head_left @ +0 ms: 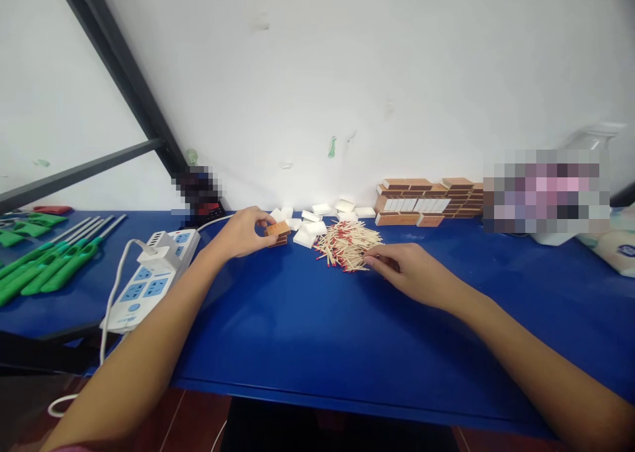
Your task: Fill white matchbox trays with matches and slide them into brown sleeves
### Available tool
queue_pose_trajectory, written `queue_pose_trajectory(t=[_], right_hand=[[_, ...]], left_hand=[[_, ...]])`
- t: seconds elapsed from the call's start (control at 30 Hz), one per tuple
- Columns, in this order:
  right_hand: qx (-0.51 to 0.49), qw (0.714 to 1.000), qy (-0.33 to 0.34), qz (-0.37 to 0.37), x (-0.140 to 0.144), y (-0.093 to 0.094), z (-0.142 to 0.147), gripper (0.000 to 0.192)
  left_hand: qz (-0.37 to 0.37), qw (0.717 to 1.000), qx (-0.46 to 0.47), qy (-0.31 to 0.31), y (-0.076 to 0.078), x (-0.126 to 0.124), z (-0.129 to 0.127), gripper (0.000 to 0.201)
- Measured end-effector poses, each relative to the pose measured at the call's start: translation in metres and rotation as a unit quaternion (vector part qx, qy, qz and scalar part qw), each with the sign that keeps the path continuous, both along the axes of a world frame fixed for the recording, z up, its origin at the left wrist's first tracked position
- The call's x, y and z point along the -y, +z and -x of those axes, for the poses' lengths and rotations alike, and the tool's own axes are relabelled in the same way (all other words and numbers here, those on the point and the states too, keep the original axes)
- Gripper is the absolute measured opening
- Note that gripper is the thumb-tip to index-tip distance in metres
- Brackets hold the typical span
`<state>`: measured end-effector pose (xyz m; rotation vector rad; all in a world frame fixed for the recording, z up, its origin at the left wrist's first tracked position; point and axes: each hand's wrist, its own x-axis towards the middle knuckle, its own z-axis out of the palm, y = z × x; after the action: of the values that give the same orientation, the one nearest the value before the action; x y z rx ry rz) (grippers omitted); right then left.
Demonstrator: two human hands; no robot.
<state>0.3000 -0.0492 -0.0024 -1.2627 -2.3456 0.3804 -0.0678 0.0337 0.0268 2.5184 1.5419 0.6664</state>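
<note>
My left hand [248, 232] is closed around a small orange-brown matchbox [278, 229], with the thumb at its near side and the fingers behind. Dark-edged layers show under its top, and I cannot tell whether this is one box or a stack. A loose heap of red-tipped matchsticks [347, 243] lies to its right. At the heap's right edge is my right hand [404, 270], its thumb and forefinger pinched together among the sticks. What sits between those fingertips is too small to make out. Several white matchbox trays [310, 230] lie scattered behind and left of the heap.
Stacked brown matchboxes [421, 200] stand along the wall at back right, beside a blurred pink object [546, 190]. A white power strip [153, 276] with a plugged-in charger and cable lies left. Green long-necked lighters [69, 267] are farther left. The blue tabletop [307, 333] ends in front of me.
</note>
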Motion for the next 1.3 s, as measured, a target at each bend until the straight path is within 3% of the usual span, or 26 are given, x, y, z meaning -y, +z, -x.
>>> queue_pose_trajectory(t=[0.17,0.33,0.6,0.83,1.07,1.3], right_hand=[[0.008,1.000,-0.001,0.008,0.001,0.000,-0.001,0.037],[0.011,1.000,-0.006,0.008,0.002,0.000,0.001,0.035],[0.026,1.000,-0.002,0.005,0.003,0.000,0.000,0.036],[0.020,1.000,-0.010,0.016,0.000,0.000,-0.005,0.033],[0.027,1.000,0.004,-0.002,-0.005,-0.005,-0.006,0.034],[0.025,1.000,-0.003,0.005,-0.008,-0.007,-0.009,0.032]], left_hand=[[0.002,1.000,-0.014,-0.021,-0.008,-0.002,-0.005,0.063],[0.027,0.998,-0.033,-0.049,-0.013,-0.005,-0.007,0.047],[0.053,0.997,-0.039,-0.041,-0.014,-0.011,-0.001,0.047],[0.075,0.995,-0.058,-0.007,-0.002,-0.019,0.013,0.045],[0.076,0.995,-0.050,0.044,0.018,-0.062,0.029,0.051],[0.091,0.995,-0.018,0.037,-0.003,-0.096,0.032,0.051]])
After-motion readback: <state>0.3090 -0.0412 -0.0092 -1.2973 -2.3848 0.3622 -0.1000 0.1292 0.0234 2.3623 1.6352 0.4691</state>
